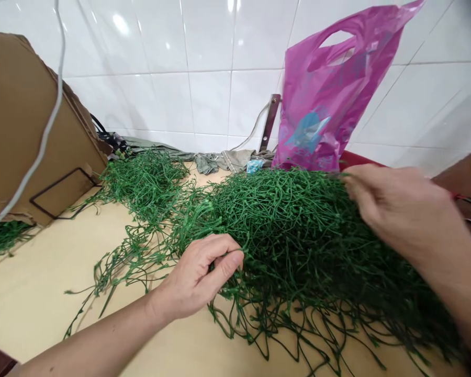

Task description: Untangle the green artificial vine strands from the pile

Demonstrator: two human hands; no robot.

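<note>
Far left, a cardboard box [23,120] leans by the tiled wall [204,63] with a white cable [43,136] dangling across it, and a smaller tuft of green stems [147,180] sprawls on the beige table [35,293]. Now the left hand [202,275]: fingers curled in, thumb and forefinger nipped together on a few strands at the near left edge of the big heap of green plastic stems [298,230]. That heap lies straight to the right of it, stretching across the table between the two hands, loose ends trailing toward the near edge. Behind it stands a pink plastic bag [329,99] (a crumpled cloth [220,159] lies to its left, against the wall). Far right, the right hand [396,209] sits on the heap's far top, fingertips drawn together on strands there. Both hands touch the heap, the left one lower and nearer.
</note>
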